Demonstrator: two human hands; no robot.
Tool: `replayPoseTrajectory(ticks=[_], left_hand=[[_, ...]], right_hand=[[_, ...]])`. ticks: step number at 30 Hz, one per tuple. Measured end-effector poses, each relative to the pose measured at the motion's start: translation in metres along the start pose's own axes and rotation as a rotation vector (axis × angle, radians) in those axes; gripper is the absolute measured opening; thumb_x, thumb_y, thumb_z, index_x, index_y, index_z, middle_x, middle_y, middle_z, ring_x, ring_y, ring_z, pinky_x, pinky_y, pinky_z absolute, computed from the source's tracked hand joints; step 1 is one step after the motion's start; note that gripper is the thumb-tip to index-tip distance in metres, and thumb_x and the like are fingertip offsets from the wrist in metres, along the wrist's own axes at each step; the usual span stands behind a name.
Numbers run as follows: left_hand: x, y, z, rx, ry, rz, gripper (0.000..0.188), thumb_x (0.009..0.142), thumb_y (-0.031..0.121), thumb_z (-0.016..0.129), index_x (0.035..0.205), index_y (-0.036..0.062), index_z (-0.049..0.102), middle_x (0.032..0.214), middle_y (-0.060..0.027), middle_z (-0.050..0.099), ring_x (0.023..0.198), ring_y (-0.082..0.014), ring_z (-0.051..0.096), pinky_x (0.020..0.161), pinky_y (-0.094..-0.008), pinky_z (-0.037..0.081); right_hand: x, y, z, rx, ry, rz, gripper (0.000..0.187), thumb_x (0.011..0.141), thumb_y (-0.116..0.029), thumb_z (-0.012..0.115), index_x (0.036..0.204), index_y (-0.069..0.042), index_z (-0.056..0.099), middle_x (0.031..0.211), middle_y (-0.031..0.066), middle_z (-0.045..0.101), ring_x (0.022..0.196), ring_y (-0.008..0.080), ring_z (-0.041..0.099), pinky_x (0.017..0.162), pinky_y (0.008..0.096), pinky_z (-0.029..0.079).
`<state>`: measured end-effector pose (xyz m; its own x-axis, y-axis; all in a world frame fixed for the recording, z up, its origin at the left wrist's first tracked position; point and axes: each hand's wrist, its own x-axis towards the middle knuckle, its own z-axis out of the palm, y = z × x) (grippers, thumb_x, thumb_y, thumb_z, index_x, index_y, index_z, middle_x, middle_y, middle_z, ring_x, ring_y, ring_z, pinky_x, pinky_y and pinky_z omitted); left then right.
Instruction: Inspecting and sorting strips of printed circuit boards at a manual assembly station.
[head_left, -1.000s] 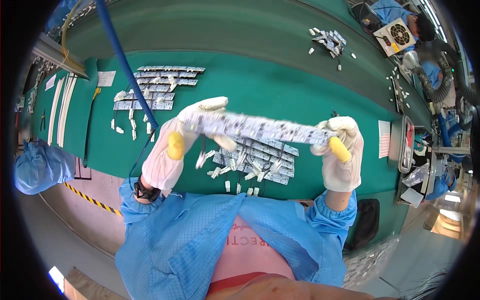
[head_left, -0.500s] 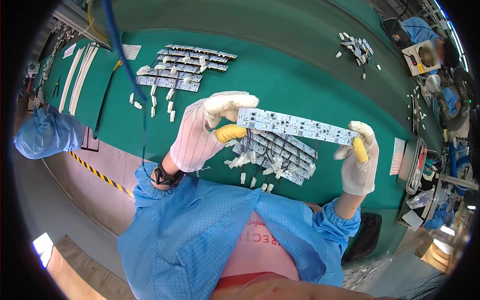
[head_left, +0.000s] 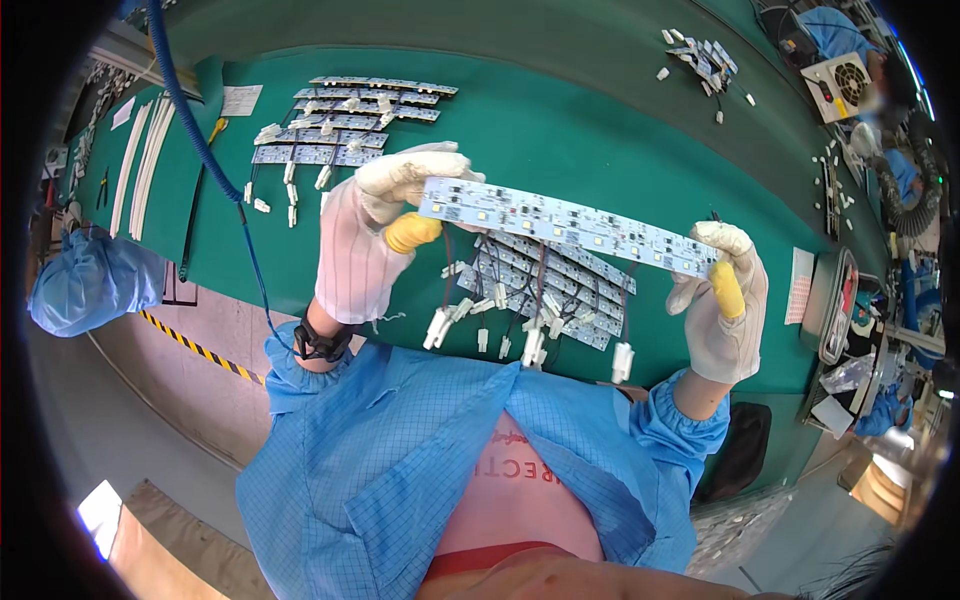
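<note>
A long white LED circuit board (head_left: pixel 570 226) is held up by its two ends, tilted down to the right. My left hand (head_left: pixel 395 205), in a white striped glove with a yellow thumb tip, pinches its left end. The gloved right hand (head_left: pixel 722 285) grips the other end between fingers and a yellow-tipped thumb. Wires with white connectors (head_left: pixel 437 328) dangle beneath the board. Behind and below it, a pile of similar LED boards (head_left: pixel 585 300) lies on the green mat, partly hidden by the held one.
Another stack of LED boards (head_left: pixel 320 150) lies at the far left. White strips (head_left: pixel 150 165) and a long black tool (head_left: pixel 195 205) are farther left. A blue coiled cord (head_left: pixel 185 110) crosses the left side. A metal tray (head_left: pixel 835 305) stands at the right; a blue-sleeved person (head_left: pixel 95 275) is at the left edge.
The held board has come up and closer, its left end shifting left. My hands have moved slightly apart. Its connectors now hang clear of the pile.
</note>
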<state>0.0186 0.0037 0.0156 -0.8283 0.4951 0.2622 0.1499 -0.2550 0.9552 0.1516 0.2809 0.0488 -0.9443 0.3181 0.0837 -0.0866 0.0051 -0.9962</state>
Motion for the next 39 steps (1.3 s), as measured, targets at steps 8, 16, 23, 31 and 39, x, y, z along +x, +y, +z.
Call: replayPoseTrajectory(ticks=[8,16,23,31,39], left_hand=[[0.001,-0.008,-0.017,0.105,0.055,0.098,0.041,0.086,0.011,0.064,0.124,-0.0022,0.054,0.113,-0.0161,0.064,0.103,-0.0205,0.062,0.092,-0.0316,0.048],[0.004,-0.014,-0.022,0.147,0.156,0.109,0.050,0.085,0.026,0.069,0.123,-0.0037,0.055,0.112,-0.0171,0.065,0.103,-0.0207,0.062,0.092,-0.0309,0.047],[0.010,0.000,-0.020,0.660,0.132,-0.116,0.033,0.092,0.025,0.060,0.118,0.0040,0.060,0.108,-0.0092,0.068,0.096,-0.0141,0.063,0.084,-0.0260,0.048],[0.006,-0.012,-0.027,0.396,0.172,-0.064,0.039,0.090,0.023,0.064,0.122,0.0011,0.057,0.112,-0.0126,0.067,0.102,-0.0161,0.062,0.089,-0.0271,0.047],[0.001,-0.014,-0.032,0.204,0.170,0.046,0.053,0.085,0.027,0.070,0.124,-0.0038,0.053,0.115,-0.0162,0.064,0.105,-0.0203,0.061,0.094,-0.0299,0.045]], right_hand=[[-0.001,-0.013,0.021,-0.041,-0.017,0.033,0.062,0.081,-0.050,0.069,0.113,0.001,0.054,0.079,0.0071,0.060,0.056,0.0107,0.056,0.057,0.0210,0.041],[0.000,-0.011,0.014,0.030,-0.144,0.057,0.037,0.086,-0.018,0.068,0.114,0.003,0.054,0.095,0.0117,0.062,0.069,0.0138,0.062,0.063,0.0228,0.050],[-0.001,-0.016,0.019,0.099,-0.180,0.092,0.052,0.089,-0.040,0.063,0.115,0.005,0.052,0.087,0.0129,0.065,0.060,0.0135,0.063,0.061,0.0245,0.050],[-0.002,-0.012,0.017,0.148,-0.166,0.046,0.049,0.087,-0.032,0.067,0.116,0.005,0.052,0.089,0.0129,0.064,0.064,0.0137,0.063,0.062,0.0236,0.049],[0.003,-0.007,0.021,0.012,-0.080,0.033,0.054,0.083,-0.038,0.069,0.115,0.003,0.054,0.084,0.0081,0.061,0.059,0.0116,0.059,0.059,0.0223,0.045]])
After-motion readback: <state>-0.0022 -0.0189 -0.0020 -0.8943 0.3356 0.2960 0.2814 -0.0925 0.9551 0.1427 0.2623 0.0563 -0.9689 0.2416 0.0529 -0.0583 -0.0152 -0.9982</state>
